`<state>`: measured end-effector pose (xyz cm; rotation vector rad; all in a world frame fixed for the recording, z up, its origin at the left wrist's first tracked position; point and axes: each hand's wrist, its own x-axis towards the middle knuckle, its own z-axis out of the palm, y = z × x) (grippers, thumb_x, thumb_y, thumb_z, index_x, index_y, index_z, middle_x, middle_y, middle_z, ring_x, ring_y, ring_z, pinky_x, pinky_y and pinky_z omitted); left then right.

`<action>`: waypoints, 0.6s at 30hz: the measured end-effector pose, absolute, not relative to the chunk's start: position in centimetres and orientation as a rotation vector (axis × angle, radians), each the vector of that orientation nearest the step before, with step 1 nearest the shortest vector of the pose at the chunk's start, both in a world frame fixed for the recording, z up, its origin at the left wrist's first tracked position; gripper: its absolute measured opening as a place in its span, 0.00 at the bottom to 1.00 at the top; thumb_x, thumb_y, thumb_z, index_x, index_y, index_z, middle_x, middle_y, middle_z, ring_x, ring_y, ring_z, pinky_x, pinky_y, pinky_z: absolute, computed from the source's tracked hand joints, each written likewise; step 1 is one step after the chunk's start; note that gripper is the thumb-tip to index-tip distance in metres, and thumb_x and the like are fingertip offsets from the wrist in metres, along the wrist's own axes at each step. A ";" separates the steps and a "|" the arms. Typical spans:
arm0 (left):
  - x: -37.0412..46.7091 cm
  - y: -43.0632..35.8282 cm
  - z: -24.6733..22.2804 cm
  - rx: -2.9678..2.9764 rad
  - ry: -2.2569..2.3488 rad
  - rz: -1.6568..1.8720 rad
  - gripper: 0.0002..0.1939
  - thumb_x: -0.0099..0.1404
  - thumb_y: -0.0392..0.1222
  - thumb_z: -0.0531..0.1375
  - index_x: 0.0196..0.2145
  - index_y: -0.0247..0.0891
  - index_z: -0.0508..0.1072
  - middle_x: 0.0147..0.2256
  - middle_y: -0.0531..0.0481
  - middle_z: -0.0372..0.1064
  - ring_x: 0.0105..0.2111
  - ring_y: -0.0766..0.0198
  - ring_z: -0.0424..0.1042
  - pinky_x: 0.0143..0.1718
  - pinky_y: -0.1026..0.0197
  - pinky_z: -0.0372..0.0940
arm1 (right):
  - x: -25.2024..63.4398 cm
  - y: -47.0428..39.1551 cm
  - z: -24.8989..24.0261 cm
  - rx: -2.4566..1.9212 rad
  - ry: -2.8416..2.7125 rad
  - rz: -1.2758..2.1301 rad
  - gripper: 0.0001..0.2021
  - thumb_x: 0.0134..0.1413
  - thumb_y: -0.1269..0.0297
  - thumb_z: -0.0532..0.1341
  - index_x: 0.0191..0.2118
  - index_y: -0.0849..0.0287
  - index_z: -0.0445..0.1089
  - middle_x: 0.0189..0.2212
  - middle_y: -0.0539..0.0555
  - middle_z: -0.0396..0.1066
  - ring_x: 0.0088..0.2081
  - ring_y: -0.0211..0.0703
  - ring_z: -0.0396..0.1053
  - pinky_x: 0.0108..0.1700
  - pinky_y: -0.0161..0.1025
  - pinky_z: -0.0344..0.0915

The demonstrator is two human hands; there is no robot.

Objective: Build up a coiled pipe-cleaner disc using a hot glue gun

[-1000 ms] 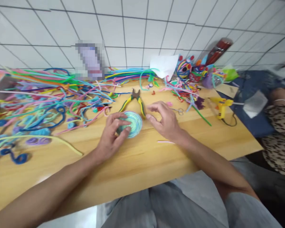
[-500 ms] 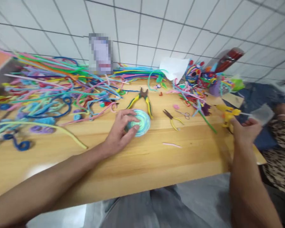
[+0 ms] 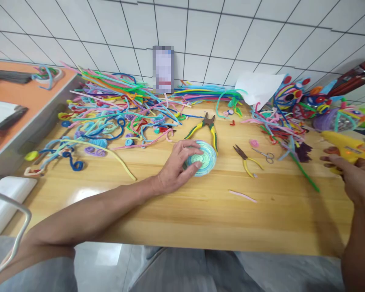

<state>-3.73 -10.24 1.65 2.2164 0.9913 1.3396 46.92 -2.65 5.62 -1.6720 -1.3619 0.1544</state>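
My left hand [image 3: 178, 166] rests on a round, flat coil of blue and pale green pipe cleaner [image 3: 208, 162], its thumb and fingers closed on the top and left side. The coil lies on the wooden table, just in front of yellow-green handled pliers [image 3: 207, 125]. At the right edge, my right hand [image 3: 357, 174] is wrapped around a yellow glue gun [image 3: 348, 148], partly cut off by the frame. Between the hands lie smaller yellow-handled pliers [image 3: 246, 160], small scissors [image 3: 264, 155], a pink coil [image 3: 254, 142] and a short pink strip [image 3: 242, 196].
Tangled pipe cleaners [image 3: 100, 121] fill the table's left back, and another heap [image 3: 280, 121] lies back right near colourful crafted figures [image 3: 288, 93]. A blurred-out phone-like object [image 3: 163, 71] leans on the tiled wall beside white paper [image 3: 258, 87]. A white cable [image 3: 26, 219] crosses the left edge.
My view has turned left, so the table things appear farther right. The right hand's fingers now wrap the glue gun's body; earlier they were near a clear plastic piece behind it.
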 end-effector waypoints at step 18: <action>-3.2 -10.0 0.3 2.195 0.919 1.491 0.08 0.81 0.40 0.54 0.55 0.43 0.66 0.57 0.40 0.68 0.64 0.54 0.68 0.66 0.43 0.67 | 26.6 -8.5 10.6 -1.454 -2.239 0.817 0.24 0.58 0.34 0.64 0.30 0.51 0.77 0.22 0.49 0.71 0.25 0.46 0.71 0.25 0.40 0.69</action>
